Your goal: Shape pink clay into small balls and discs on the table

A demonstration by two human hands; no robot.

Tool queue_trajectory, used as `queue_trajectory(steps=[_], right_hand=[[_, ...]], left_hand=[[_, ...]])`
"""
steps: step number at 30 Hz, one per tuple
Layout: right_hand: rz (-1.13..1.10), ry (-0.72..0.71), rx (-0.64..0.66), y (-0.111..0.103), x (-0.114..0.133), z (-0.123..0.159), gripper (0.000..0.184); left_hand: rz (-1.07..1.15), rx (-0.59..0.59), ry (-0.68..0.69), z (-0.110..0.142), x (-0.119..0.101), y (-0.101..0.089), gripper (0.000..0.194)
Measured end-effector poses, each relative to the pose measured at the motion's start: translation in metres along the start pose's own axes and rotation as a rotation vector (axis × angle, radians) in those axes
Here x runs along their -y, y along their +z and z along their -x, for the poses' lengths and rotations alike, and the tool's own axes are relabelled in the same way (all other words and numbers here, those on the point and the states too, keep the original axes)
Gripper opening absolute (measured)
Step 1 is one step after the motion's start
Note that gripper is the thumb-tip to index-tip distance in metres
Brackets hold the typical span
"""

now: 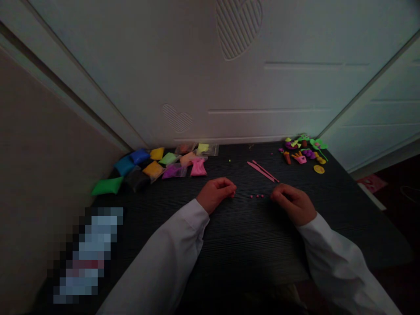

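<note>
My left hand (pixel 216 194) is closed in a pinch just above the dark table (pixel 229 245), with a bit of pink clay (pixel 234 192) showing at the fingertips. To its right, three tiny pink clay balls (pixel 257 196) lie in a row on the table. My right hand (pixel 293 203) rests beyond the row's right end, its fingers curled together; whatever they may hold is hidden. Two slim pink modelling tools (pixel 262 171) lie just behind the balls, their near ends close to my right hand.
Bags of coloured clay, including a pink one (pixel 198 167) and a green one (pixel 107 186), line the back left. Several small clay figures (pixel 300 157) and a yellow disc (pixel 319 169) sit back right. A blurred-out device (pixel 90 253) lies at left. A white panel (pixel 197 87) closes off the back.
</note>
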State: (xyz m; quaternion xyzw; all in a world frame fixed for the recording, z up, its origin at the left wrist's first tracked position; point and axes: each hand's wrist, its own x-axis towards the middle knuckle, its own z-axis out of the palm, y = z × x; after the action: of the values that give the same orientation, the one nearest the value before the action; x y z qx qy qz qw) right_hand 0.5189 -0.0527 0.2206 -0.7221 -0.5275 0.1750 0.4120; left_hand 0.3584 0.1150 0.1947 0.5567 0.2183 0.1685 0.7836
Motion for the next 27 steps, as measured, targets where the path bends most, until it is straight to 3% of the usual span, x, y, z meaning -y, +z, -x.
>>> queue_trajectory(steps=[5, 12, 27], right_hand=[[0.023, 0.018, -0.043, 0.0032, 0.0004, 0.0, 0.018], [0.023, -0.094, -0.017, 0.0037, -0.0016, -0.002, 0.02], [-0.005, -0.017, -0.049, 0.005, -0.0042, 0.0003, 0.016]], left_hand=[[0.009, 0.0, 0.001, 0.0003, -0.0008, 0.0007, 0.018], [0.013, 0.004, 0.0, 0.0004, -0.0003, 0.0004, 0.018], [0.013, 0.009, -0.002, 0.0002, 0.0004, 0.0, 0.018]])
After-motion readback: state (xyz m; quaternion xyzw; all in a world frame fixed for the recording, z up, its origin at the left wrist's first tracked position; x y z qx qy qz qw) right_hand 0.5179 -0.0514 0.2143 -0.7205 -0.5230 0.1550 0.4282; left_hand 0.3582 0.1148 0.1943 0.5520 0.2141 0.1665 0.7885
